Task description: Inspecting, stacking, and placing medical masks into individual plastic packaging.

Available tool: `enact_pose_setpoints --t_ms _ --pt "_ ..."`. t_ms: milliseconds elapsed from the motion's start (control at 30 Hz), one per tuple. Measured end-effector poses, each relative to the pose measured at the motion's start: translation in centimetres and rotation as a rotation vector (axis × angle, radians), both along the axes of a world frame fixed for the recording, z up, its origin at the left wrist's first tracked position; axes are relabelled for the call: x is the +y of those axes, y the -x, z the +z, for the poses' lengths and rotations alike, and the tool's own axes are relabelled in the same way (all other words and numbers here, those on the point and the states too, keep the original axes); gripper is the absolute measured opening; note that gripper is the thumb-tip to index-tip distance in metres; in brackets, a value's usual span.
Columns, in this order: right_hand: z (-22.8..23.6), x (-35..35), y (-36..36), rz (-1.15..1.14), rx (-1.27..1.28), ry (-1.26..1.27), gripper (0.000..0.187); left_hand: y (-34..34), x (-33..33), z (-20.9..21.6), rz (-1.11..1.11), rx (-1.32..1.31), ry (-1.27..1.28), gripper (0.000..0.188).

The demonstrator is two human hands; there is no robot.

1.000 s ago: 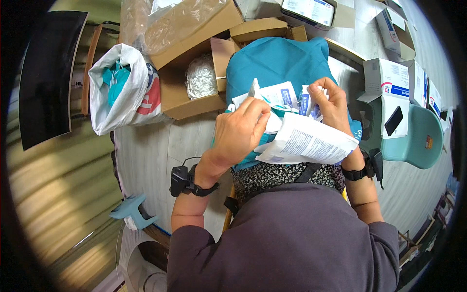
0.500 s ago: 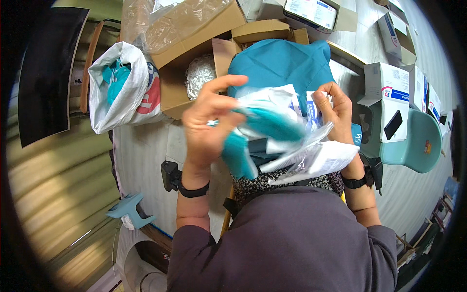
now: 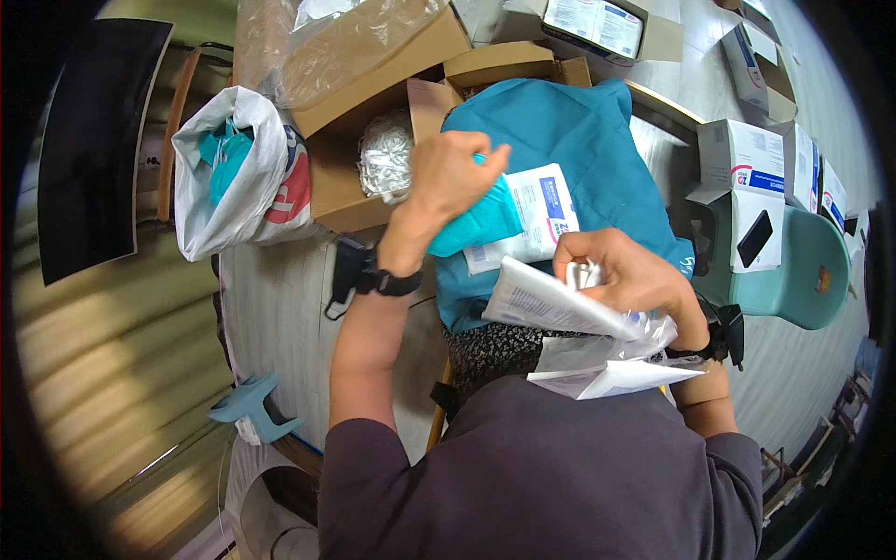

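Observation:
My left hand (image 3: 457,177) is closed, its fingers pinched on a folded teal fabric piece (image 3: 485,222) that hangs below the knuckles. The piece overlaps a white printed packet (image 3: 539,207) lying on a teal cloth (image 3: 569,131) spread over my lap. To the right, my right hand (image 3: 635,275) has its fingers curled round white printed plastic packets (image 3: 560,303), which fan out below it toward my chest. A small crumpled white bit (image 3: 584,273) shows between its thumb and fingers. Exactly how many packets it holds is hidden by their overlap.
At the left stands a white sack (image 3: 280,201) with teal pieces inside. Beside it, an open cardboard box (image 3: 336,201) holds white tangled strips (image 3: 385,154). A pale green chair (image 3: 807,280) on the right bears white boxes (image 3: 756,159) and a black phone (image 3: 754,239).
My left hand has moved up and right with the teal piece, now over the white packet on the cloth. My right hand has come down toward me, its packets lower and fanned out.

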State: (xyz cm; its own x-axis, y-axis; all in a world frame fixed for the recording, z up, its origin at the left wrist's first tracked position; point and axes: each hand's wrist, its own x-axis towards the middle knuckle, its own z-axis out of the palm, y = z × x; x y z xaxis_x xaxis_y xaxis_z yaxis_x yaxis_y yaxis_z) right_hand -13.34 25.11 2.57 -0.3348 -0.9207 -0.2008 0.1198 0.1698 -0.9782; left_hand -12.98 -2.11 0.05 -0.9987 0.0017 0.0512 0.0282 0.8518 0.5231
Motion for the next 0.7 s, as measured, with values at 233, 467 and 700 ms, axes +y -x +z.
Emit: enact_pose_setpoints --t_ms 233,467,700 --pt "-0.4 0.4 -0.2 -0.157 0.399 -0.099 0.047 2.0 2.8 -5.0 -0.143 -0.265 -0.166 0.027" --pt "-0.7 0.6 0.3 -0.761 0.323 -0.092 0.052 -1.1 5.3 1.2 -0.257 -0.04 -0.34 0.012" --pt "-0.8 0.1 -0.2 -0.774 0.249 -0.041 0.02 -2.7 6.9 3.0 -0.329 0.094 -0.29 0.01"
